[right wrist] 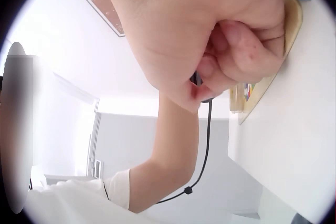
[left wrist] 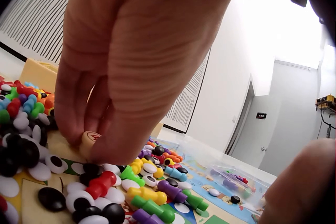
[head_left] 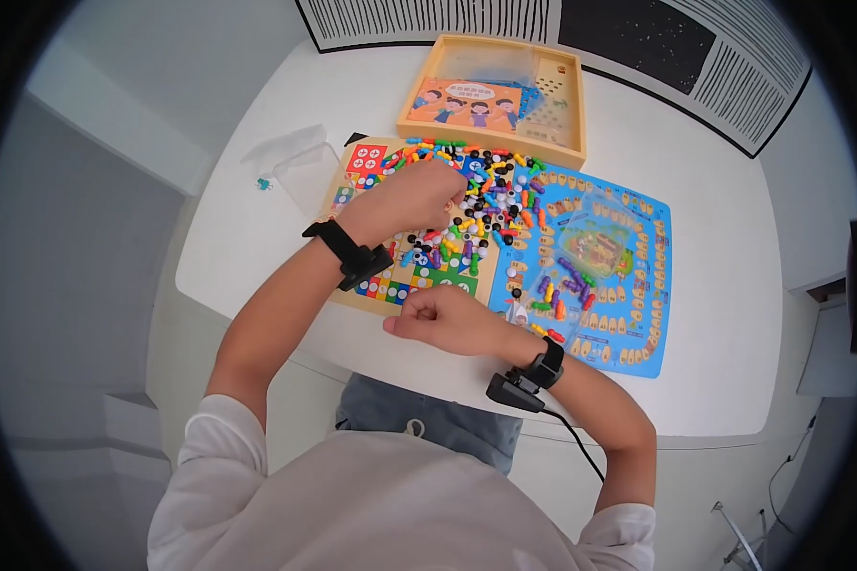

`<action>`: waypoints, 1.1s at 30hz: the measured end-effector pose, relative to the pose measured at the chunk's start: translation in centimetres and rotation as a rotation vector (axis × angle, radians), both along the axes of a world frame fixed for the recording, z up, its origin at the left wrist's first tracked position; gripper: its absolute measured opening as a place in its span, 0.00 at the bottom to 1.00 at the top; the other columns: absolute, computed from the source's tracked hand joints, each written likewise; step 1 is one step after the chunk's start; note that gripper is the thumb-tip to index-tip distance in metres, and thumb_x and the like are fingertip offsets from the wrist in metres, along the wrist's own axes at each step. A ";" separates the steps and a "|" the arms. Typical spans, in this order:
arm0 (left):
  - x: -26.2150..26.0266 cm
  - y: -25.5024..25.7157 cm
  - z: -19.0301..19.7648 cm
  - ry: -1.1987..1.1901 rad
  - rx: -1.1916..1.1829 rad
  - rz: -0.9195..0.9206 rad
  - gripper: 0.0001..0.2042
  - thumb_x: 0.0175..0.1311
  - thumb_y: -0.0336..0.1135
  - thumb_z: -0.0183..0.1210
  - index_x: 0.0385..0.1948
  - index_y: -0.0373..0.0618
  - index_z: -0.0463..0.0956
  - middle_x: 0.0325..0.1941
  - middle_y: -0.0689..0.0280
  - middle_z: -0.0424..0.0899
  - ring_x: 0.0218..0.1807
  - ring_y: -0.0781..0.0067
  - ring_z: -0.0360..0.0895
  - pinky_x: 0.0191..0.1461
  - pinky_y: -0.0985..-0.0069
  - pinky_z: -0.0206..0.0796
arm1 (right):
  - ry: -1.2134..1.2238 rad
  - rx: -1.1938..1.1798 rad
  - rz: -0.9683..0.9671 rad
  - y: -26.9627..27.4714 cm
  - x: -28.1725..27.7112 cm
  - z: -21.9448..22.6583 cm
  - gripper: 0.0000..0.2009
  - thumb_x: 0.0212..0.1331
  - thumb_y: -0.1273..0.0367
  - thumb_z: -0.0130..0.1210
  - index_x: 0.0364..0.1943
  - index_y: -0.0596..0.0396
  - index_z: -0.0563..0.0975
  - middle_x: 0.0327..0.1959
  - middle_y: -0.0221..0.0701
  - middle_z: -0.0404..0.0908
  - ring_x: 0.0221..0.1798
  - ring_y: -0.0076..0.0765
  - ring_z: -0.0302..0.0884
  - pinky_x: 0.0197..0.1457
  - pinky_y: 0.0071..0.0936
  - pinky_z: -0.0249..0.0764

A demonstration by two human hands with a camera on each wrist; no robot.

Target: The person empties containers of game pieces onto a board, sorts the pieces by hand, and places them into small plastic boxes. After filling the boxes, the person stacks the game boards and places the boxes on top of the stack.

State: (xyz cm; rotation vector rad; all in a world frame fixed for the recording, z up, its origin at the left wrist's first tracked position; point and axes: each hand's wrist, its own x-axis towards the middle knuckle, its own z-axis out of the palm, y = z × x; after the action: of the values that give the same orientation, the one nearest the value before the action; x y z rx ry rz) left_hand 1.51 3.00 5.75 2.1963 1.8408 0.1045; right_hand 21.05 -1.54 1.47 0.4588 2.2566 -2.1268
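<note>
The left hand (head_left: 411, 198) pinches a small round wooden disc (left wrist: 90, 140) (a red mark shows on its top) between thumb and fingers, low over the printed wooden game board (head_left: 486, 290) on the desk (head_left: 719, 285). Glossy black-and-white counters (left wrist: 52, 199) and coloured pawns, such as a red pawn (left wrist: 101, 184), crowd close about it. The right hand (head_left: 448, 322) is curled near the board's front edge; whether its grip encloses anything, I cannot tell. The disc should be light, stiff and hardly fragile, with wood giving fair friction; its rim looks the best place to take hold. The counters, smooth and domed, would likely slip more readily, while the pawns' narrow necks should suit a fingertip pinch.
</note>
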 end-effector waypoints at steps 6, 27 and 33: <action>0.2 -0.9 2.3 -0.062 0.070 0.062 0.14 0.50 0.28 0.65 0.40 0.36 0.85 0.37 0.52 0.87 0.43 0.51 0.86 0.48 0.63 0.78 | 0.024 -0.115 -0.062 0.0 -0.2 -0.6 0.23 0.71 0.53 0.65 0.26 0.58 0.81 0.19 0.22 0.73 0.24 0.17 0.64 0.28 0.26 0.61; -3.7 -15.8 3.4 -0.150 0.028 0.407 0.16 0.57 0.28 0.68 0.48 0.40 0.85 0.44 0.54 0.89 0.46 0.52 0.87 0.52 0.65 0.79 | -0.011 0.042 -0.015 -1.0 0.2 0.4 0.20 0.73 0.60 0.65 0.23 0.55 0.74 0.16 0.18 0.65 0.22 0.14 0.56 0.25 0.25 0.55; -3.0 -15.8 2.8 -0.064 0.062 0.386 0.16 0.56 0.27 0.69 0.48 0.42 0.83 0.43 0.55 0.88 0.46 0.49 0.85 0.52 0.61 0.78 | -0.027 0.070 0.002 -0.9 0.2 0.7 0.20 0.72 0.60 0.65 0.23 0.56 0.76 0.15 0.24 0.70 0.20 0.18 0.61 0.24 0.27 0.58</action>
State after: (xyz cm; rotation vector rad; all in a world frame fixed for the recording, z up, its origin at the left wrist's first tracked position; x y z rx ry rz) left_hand -1.48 -12.75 8.51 1.8228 2.2263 0.3069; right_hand 21.25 -2.43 2.17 0.4836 2.3222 -2.0325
